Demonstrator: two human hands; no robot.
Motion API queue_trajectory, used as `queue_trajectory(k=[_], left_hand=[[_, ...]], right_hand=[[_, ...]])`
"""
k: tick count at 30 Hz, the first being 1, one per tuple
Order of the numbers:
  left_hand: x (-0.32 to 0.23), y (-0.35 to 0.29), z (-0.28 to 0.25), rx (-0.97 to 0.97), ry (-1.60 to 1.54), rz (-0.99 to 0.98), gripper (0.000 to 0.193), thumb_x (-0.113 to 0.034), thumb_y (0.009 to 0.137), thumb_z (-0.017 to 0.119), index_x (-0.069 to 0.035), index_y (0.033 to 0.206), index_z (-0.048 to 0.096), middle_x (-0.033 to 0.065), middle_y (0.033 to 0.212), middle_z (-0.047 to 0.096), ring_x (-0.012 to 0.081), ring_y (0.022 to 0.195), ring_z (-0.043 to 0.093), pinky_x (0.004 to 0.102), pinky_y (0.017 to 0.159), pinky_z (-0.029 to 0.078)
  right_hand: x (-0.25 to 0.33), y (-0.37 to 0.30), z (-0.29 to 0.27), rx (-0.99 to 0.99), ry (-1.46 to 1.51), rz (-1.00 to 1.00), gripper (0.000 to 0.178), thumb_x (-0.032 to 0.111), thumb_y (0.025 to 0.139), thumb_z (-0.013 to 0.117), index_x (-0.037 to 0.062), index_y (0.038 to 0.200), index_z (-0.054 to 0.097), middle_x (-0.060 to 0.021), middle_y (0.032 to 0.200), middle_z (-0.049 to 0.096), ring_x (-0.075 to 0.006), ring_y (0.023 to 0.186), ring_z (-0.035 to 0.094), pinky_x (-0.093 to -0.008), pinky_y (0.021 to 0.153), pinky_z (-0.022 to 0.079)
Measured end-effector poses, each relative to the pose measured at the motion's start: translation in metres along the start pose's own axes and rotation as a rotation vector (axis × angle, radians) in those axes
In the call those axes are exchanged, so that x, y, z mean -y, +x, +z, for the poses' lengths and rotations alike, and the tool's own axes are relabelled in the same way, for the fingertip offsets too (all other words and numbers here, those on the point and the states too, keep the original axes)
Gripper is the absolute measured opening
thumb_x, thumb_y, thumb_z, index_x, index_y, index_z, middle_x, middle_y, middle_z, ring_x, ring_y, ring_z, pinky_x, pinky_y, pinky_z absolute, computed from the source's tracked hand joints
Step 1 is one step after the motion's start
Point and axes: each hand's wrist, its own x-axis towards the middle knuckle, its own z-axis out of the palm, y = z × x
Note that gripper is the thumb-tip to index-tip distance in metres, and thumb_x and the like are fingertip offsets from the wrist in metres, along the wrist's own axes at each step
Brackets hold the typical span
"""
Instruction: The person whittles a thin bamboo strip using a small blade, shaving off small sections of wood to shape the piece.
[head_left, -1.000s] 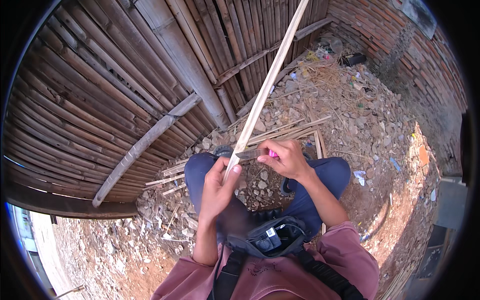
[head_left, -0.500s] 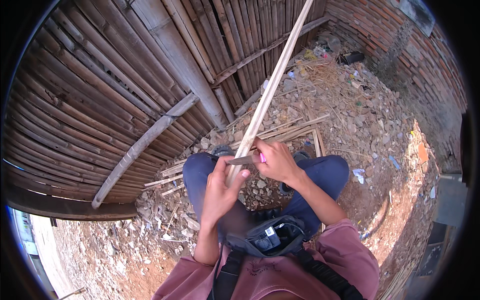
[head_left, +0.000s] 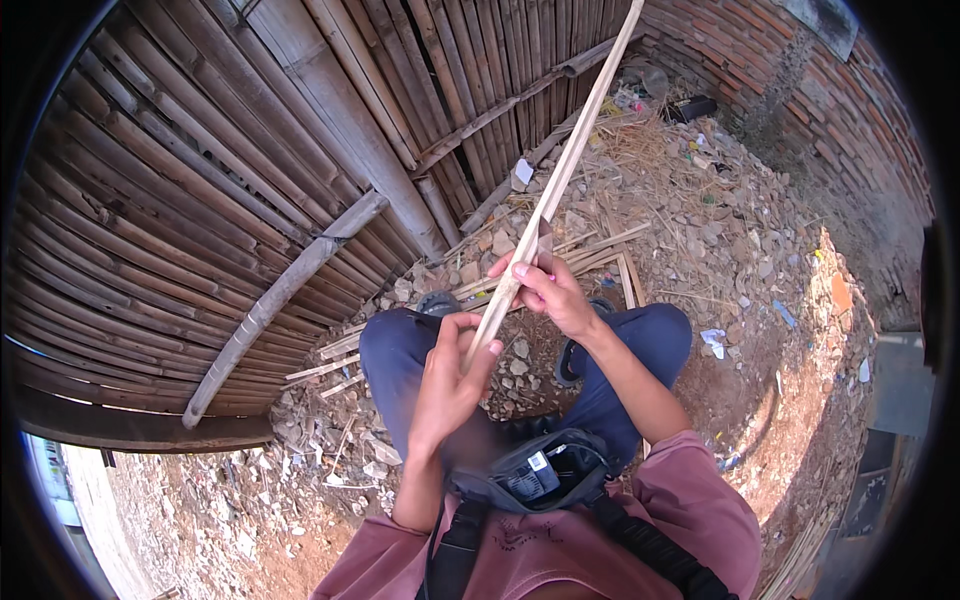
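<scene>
A long pale bamboo strip [head_left: 577, 150] slants from my lap up past the top of the view, with a lengthwise line along it. Near its lower end, my left hand [head_left: 447, 385] grips it between thumb and fingers. Farther up, my right hand [head_left: 556, 302] holds a knife [head_left: 545, 243]. The blade points upward, close against the strip's right side, and the handle is hidden in the hand. My right thumb and fingers also touch the strip. Whether the blade is cutting in, I cannot tell.
More bamboo strips [head_left: 600, 250] lie on the rubble [head_left: 690, 235] beyond my knees. A bamboo wall [head_left: 200, 200] rises on the left, a brick wall [head_left: 860, 120] at the far right. An open black pouch [head_left: 530, 475] sits at my waist.
My right hand has moved up along the strip, away from my left hand. The knife blade, earlier lying across the strip by my left fingers, now points upward beside it.
</scene>
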Motion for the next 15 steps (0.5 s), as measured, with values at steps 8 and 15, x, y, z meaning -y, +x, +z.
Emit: queue_trajectory(k=[8,15], left_hand=[[-0.004,-0.045,-0.044,0.026,0.536,0.007,0.059,-0.023,0.098,0.078,-0.003,0.145,0.047,0.0138,0.101,0.074,0.0236,0.086,0.072,0.0382,0.073,0.056],[-0.035,-0.097,-0.099,-0.057,0.479,-0.017,0.058,-0.017,0.094,0.078,-0.001,0.144,0.053,0.0188,0.138,0.063,0.0283,0.115,0.069,0.0405,0.091,0.058]], right_hand=[[-0.004,0.005,-0.019,-0.219,0.002,0.068,0.037,0.034,0.110,0.055,0.0009,0.119,0.068,-0.0079,0.092,0.070,-0.0003,0.050,0.036,-0.0189,0.047,0.031],[-0.025,0.006,-0.018,-0.292,0.194,0.183,0.036,0.033,0.110,0.053,0.0031,0.123,0.068,-0.0060,0.084,0.064,-0.0009,0.046,0.031,-0.0210,0.042,0.023]])
